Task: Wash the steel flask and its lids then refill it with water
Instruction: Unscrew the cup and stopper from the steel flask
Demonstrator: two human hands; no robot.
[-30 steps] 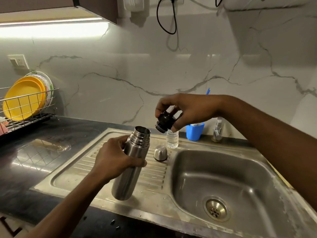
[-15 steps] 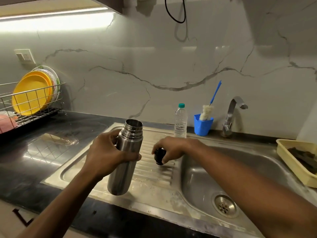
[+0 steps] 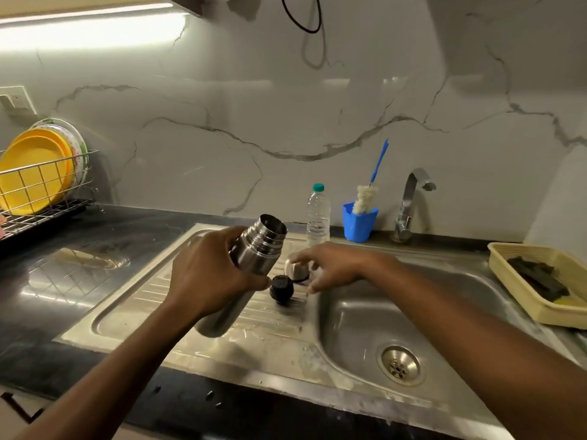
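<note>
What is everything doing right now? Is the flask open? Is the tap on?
Flask: open, tilted.
Left hand: grips the flask.
Black lid: off, lying on the drainboard.
Steel cap: off, sitting on the drainboard.
Right hand: open, by the steel cap, holding nothing.
Bottle: upright, capped.
Tap: no water running.
Brush: standing in the blue cup.

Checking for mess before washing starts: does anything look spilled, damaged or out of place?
Nothing stands out. The left hand holds the open steel flask tilted, nothing spilling; the black inner lid and steel cap lie on the drainboard by the right hand.
</note>
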